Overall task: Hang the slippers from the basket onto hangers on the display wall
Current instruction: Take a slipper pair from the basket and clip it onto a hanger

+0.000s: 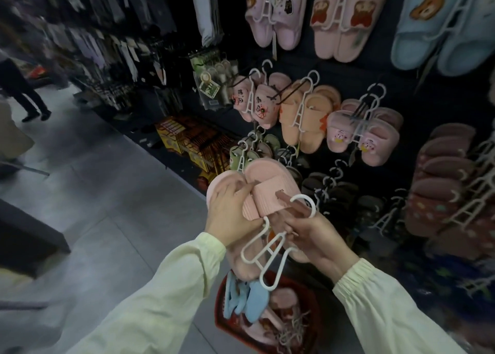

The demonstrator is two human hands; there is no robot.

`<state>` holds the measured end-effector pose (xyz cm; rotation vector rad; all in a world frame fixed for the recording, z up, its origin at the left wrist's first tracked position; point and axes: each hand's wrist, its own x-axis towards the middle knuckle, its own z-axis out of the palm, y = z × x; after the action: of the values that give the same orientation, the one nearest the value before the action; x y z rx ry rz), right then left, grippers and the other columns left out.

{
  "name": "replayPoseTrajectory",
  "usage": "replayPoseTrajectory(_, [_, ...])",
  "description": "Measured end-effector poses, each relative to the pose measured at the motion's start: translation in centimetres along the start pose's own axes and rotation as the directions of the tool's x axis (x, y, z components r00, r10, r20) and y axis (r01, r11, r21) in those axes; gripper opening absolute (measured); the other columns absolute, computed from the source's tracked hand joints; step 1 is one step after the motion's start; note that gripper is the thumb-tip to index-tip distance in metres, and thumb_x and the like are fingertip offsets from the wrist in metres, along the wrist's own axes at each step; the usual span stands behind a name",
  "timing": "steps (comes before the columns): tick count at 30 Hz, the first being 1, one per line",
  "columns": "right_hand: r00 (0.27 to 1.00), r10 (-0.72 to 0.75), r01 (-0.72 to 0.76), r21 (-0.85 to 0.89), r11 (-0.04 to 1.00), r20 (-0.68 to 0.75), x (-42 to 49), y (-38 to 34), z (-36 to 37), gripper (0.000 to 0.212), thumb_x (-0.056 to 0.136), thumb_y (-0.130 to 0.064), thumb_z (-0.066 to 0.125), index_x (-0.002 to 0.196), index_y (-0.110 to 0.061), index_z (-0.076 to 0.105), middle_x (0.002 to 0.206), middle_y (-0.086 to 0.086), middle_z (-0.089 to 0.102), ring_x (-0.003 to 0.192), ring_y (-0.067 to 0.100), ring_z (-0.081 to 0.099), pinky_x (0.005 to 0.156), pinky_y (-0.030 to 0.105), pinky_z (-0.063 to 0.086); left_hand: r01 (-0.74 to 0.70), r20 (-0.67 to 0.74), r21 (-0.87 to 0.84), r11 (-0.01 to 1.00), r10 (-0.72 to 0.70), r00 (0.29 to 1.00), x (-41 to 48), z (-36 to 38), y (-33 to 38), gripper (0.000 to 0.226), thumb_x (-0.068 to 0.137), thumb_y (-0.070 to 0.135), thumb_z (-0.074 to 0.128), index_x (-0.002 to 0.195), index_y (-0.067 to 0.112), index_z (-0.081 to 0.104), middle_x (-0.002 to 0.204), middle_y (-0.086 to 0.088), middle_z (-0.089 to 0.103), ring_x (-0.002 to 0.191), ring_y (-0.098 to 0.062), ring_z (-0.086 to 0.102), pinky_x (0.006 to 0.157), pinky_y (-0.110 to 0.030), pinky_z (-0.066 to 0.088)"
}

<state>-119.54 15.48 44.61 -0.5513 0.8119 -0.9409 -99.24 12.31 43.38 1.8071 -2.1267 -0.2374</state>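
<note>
Before the display wall (417, 67), directly above the red basket (219, 297), the left hand (230, 211) is gripping the pink slippers (267, 185), its fingers lying over the near slipper where the pair meets. Right hand (316, 236) is pinching the white hanger (269, 250) at its neck. The hook is standing up beside the far slipper's strap and the loops are dangling below the soles. Blue slippers (254, 300), pink ones and loose hangers are lying in the basket. Many slipper pairs are hanging on the wall.
</note>
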Motion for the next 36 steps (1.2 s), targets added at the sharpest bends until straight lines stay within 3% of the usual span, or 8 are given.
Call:
replayPoseTrajectory(8, [0.952, -0.281, 0.222, -0.359, 0.907, -0.122, -6.1, 1.6, 2.4, 0.036, 0.093, 0.011, 0.054, 0.122, -0.009, 0.061, 0.108, 0.009, 0.073, 0.092, 0.026, 0.074, 0.063, 0.023, 0.054, -0.152, 0.014, 0.133, 0.979, 0.151, 0.988, -1.6, -3.3, 0.1, 0.087, 0.068, 0.065, 0.07, 0.144, 0.03, 0.046, 0.118, -0.007, 0.059, 0.115, -0.029, 0.052, 0.102, -0.044, 0.035])
replayPoseTrajectory(14, [0.862, -0.479, 0.286, -0.622, 0.729, -0.165, -11.8, 2.3, 3.0, 0.012, 0.1, -0.011, 0.056, 0.102, -0.017, 0.066, 0.097, 0.018, 0.071, 0.086, 0.04, 0.07, 0.05, 0.038, 0.053, -0.352, 0.004, 0.182, 0.918, 0.357, 0.934, -4.6, -5.3, 2.8, 0.088, 0.064, 0.065, 0.066, 0.141, 0.026, 0.051, 0.109, -0.007, 0.059, 0.1, -0.032, 0.054, 0.089, -0.047, 0.043])
replayPoseTrajectory(16, [0.822, -0.551, 0.281, -0.741, 0.61, -0.142, -13.7, 2.5, 3.3, 0.015, 0.102, -0.022, 0.054, 0.093, -0.019, 0.066, 0.089, 0.011, 0.073, 0.081, 0.033, 0.072, 0.052, 0.044, 0.055, -0.412, -0.017, 0.194, 0.89, 0.423, 0.906, -6.0, -5.7, 4.1, 0.086, 0.063, 0.065, 0.067, 0.137, 0.024, 0.054, 0.105, -0.006, 0.058, 0.095, -0.03, 0.053, 0.085, -0.045, 0.042])
replayPoseTrajectory(20, [0.694, -0.718, 0.221, -0.933, 0.285, -0.055, -17.7, 2.2, 4.5, 0.027, 0.101, -0.023, 0.051, 0.083, -0.018, 0.071, 0.074, -0.019, 0.071, 0.069, -0.002, 0.066, 0.057, 0.01, 0.042, -0.498, -0.026, 0.184, 0.847, 0.511, 0.859, -8.6, -6.3, 6.8, 0.086, 0.063, 0.065, 0.07, 0.135, 0.022, 0.056, 0.104, -0.005, 0.056, 0.094, -0.028, 0.051, 0.081, -0.042, 0.04])
replayPoseTrajectory(24, [0.636, -0.772, 0.077, -0.997, 0.032, 0.024, -20.8, 2.0, 5.4, 0.043, 0.093, -0.049, 0.042, 0.08, -0.019, 0.071, 0.068, -0.014, 0.06, 0.073, 0.0, 0.057, 0.059, 0.01, 0.04, -0.536, -0.03, 0.165, 0.828, 0.548, 0.836, -10.3, -7.0, 8.7, 0.086, 0.065, 0.065, 0.07, 0.138, 0.022, 0.053, 0.108, -0.003, 0.055, 0.096, -0.027, 0.05, 0.082, -0.043, 0.04])
replayPoseTrajectory(29, [0.645, -0.742, 0.014, -0.974, -0.226, 0.181, -22.3, 1.2, 4.9, 0.048, 0.097, -0.052, 0.038, 0.084, -0.024, 0.074, 0.111, -0.015, 0.057, 0.097, 0.004, 0.042, 0.085, 0.02, 0.038, -0.574, -0.024, 0.157, 0.803, 0.584, 0.811, -11.2, -8.1, 10.4, 0.084, 0.066, 0.068, 0.065, 0.136, 0.024, 0.053, 0.105, 0.0, 0.054, 0.093, -0.024, 0.048, 0.079, -0.04, 0.038])
replayPoseTrajectory(31, [0.651, -0.726, 0.015, -0.959, -0.282, 0.223, -22.7, 0.8, 4.5, 0.045, 0.098, -0.049, 0.039, 0.095, -0.025, 0.076, 0.13, -0.01, 0.054, 0.117, 0.011, 0.043, 0.092, 0.038, 0.042, -0.604, -0.033, 0.158, 0.781, 0.616, 0.787, -11.5, -8.5, 11.3, 0.082, 0.066, 0.069, 0.065, 0.134, 0.025, 0.053, 0.103, 0.001, 0.053, 0.091, -0.021, 0.046, 0.077, -0.039, 0.038])
replayPoseTrajectory(36, [0.619, -0.763, -0.029, -0.965, -0.26, 0.187, -23.1, 0.2, 3.8, 0.037, 0.1, -0.045, 0.037, 0.11, -0.034, 0.071, 0.134, -0.015, 0.056, 0.13, 0.009, 0.045, 0.103, 0.036, 0.028, -0.68, -0.07, 0.116, 0.724, 0.689, 0.722, -11.8, -9.2, 13.9, 0.074, 0.07, 0.066, 0.062, 0.13, 0.023, 0.057, 0.098, 0.002, 0.051, 0.086, -0.02, 0.045, 0.073, -0.037, 0.039])
